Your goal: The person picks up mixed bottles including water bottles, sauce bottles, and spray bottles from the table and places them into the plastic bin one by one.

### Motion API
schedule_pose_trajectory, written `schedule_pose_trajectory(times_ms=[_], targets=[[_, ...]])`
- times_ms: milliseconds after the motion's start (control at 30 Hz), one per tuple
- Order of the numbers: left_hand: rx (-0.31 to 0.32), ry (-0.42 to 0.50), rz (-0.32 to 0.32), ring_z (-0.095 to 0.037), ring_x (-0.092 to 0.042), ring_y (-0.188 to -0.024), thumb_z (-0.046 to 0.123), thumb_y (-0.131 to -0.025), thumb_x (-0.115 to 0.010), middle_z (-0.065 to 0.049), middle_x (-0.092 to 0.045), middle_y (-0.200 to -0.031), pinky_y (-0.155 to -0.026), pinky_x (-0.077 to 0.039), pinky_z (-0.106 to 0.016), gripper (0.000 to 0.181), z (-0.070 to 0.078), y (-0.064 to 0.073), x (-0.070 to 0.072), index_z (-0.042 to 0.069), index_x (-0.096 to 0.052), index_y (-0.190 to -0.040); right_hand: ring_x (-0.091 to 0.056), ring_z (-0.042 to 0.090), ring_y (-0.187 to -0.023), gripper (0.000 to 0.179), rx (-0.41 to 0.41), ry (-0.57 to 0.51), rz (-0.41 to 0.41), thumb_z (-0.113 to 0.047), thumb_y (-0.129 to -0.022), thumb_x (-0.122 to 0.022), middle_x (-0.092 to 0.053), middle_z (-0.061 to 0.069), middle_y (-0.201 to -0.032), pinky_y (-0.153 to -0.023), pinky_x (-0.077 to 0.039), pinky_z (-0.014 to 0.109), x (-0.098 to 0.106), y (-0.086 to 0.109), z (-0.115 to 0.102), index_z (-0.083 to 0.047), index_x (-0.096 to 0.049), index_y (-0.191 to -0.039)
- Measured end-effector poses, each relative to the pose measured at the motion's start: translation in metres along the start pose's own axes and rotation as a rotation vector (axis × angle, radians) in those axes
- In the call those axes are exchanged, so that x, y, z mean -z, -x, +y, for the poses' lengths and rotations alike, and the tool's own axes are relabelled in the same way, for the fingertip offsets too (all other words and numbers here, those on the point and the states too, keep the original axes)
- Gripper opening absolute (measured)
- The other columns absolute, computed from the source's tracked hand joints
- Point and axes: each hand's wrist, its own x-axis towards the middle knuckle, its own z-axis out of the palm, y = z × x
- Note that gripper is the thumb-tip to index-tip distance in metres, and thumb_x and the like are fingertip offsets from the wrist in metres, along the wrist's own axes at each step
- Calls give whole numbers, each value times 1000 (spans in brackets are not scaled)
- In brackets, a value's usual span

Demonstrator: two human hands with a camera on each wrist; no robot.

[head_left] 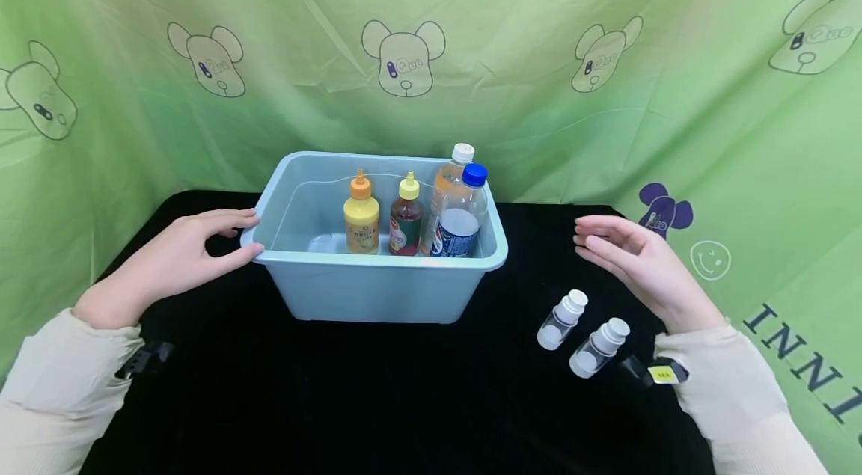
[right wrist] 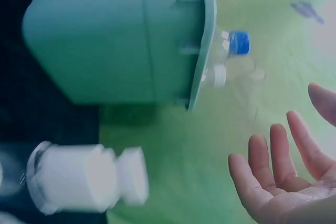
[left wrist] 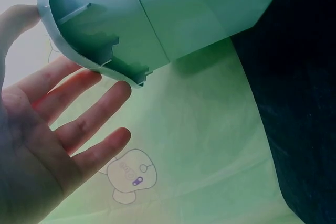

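Note:
A light blue plastic bin point(head_left: 377, 288) stands on the black cloth. My left hand point(head_left: 195, 239) is at its left end, with thumb and fingertips touching the rim point(left wrist: 63, 45) and the fingers spread and fairly straight. Inside the bin are a yellow squeeze bottle point(head_left: 361, 221), a dark red sauce bottle point(head_left: 405, 224) with a yellow cap, a white-capped drink bottle point(head_left: 462, 153) and a blue-capped bottle point(head_left: 465, 217). To the right of the bin, my right hand point(head_left: 636, 258) is raised with relaxed fingers, holding nothing. Two small clear bottles with white caps, one nearer the bin point(head_left: 562, 319) and one farther point(head_left: 599, 348), stand below it.
Black cloth point(head_left: 323, 400) covers the table. Behind and at both sides hangs a green curtain point(head_left: 498, 101) printed with bear heads, close to the bin's back edge. Each wrist wears a strap, the right one with a yellow-faced device point(head_left: 665, 373).

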Motion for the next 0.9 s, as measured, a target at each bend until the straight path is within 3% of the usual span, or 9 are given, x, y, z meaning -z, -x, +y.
schedule_pose_trajectory(times_ms=[167,300,567,900], targets=[[-23,-7,5,-25,-64,-100,38,-88,-62,-10,-60,-129,-82,-44,-27,49,0,0,0,8,-59,-126,-64,9,-106,39,-8,19,13,13,-93,-38,-65,0,-114,-94,-50,19,18,21,12,-4,-57,-122],[-13,-3,15,-24,-64,-100,38,-87,-63,-8,-61,-128,-82,-44,-26,48,-1,0,0,10,-60,-125,-62,4,-108,41,-59,99,2,12,-94,-38,-64,-4,-117,-93,-48,14,32,38,23,-8,-56,-124],[-28,-14,-10,-24,-63,-101,40,-89,-60,-9,-60,-129,-84,-43,-29,50,-3,0,0,9,-58,-128,-58,6,-117,48,-100,100,-159,15,-93,-31,-59,-6,-129,-97,-45,13,58,66,46,-9,-48,-131],[-15,3,-8,-24,-63,-102,40,-88,-60,-8,-60,-129,-84,-42,-27,50,-3,-1,0,10,-58,-128,-56,5,-118,46,-142,240,-299,16,-88,-39,-59,-2,-128,-94,-45,14,66,75,54,1,-43,-132]])
